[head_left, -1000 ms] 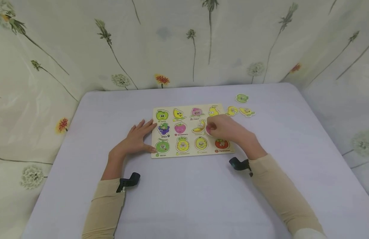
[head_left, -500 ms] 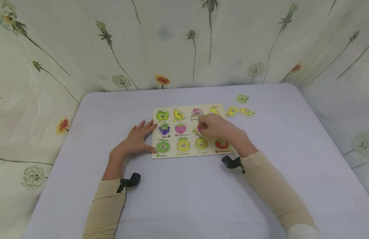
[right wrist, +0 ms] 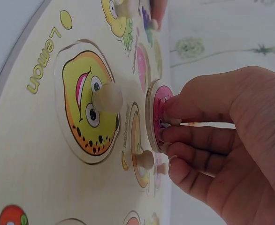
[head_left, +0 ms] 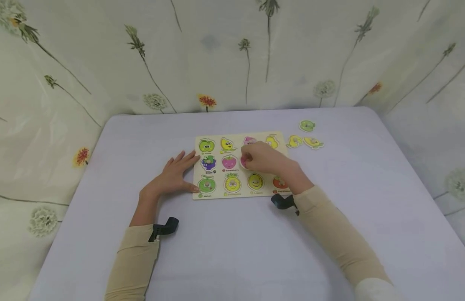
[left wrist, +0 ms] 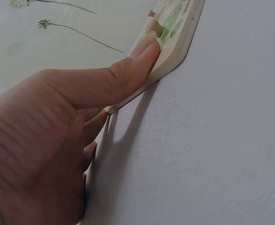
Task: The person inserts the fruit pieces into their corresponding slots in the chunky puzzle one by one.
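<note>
A pale wooden fruit puzzle board [head_left: 219, 182] lies on the table. My right hand [head_left: 264, 158] pinches a pink puzzle piece [right wrist: 152, 112] with a face on it by its knob. In the right wrist view the piece is tilted over the board, near the strawberry and banana places; the fingers cover part of it. My left hand [head_left: 176, 173] rests at the board's left edge, fingers spread. Its thumb [left wrist: 144, 51] lies on the lower left corner, by the melon piece [head_left: 207, 184]. Knobbed grape [head_left: 208, 163], pineapple [head_left: 232, 183] and lemon [right wrist: 88, 103] pieces sit in the board.
Beyond the board's upper right corner lie a loose green piece [head_left: 307, 126] and two yellow ones, one rounder [head_left: 294, 141] and one longer with a leaf [head_left: 313, 143]. A white cloth [head_left: 224, 246] covers the table, and a flowered curtain [head_left: 217, 58] hangs behind it.
My right hand has moved left across the board with the pink piece, from right of the banana place to over it, beside the strawberry. The left hand has stayed at the edge.
</note>
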{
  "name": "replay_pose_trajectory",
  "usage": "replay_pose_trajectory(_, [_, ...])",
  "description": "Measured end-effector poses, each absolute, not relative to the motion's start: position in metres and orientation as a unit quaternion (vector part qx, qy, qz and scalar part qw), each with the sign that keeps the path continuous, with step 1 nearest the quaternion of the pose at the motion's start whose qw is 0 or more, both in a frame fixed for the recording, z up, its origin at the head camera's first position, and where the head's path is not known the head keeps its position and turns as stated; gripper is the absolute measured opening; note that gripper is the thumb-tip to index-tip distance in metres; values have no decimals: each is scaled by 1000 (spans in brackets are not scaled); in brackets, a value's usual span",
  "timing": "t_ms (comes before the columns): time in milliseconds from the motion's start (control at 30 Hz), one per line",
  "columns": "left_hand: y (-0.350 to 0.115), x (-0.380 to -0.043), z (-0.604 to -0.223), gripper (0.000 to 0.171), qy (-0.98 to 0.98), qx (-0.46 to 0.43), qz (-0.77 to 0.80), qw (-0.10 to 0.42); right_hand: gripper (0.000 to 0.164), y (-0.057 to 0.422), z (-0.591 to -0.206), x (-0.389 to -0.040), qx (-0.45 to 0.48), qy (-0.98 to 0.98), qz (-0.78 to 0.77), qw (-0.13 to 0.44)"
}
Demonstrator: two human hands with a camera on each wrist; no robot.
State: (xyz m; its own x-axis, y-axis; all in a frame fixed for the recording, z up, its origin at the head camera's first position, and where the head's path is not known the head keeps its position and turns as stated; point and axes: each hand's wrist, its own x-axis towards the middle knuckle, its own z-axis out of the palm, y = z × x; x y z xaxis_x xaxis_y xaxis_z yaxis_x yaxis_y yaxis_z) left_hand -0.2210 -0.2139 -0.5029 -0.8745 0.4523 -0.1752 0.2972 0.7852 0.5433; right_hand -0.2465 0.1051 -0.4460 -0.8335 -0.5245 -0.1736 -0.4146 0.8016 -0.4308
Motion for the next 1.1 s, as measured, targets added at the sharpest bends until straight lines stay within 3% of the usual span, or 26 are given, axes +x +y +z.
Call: replay_pose_trajectory(1100, [-213, -222, -497, 110, 931, 209, 258, 150, 4, 69, -457, -262, -275, 931, -180, 157])
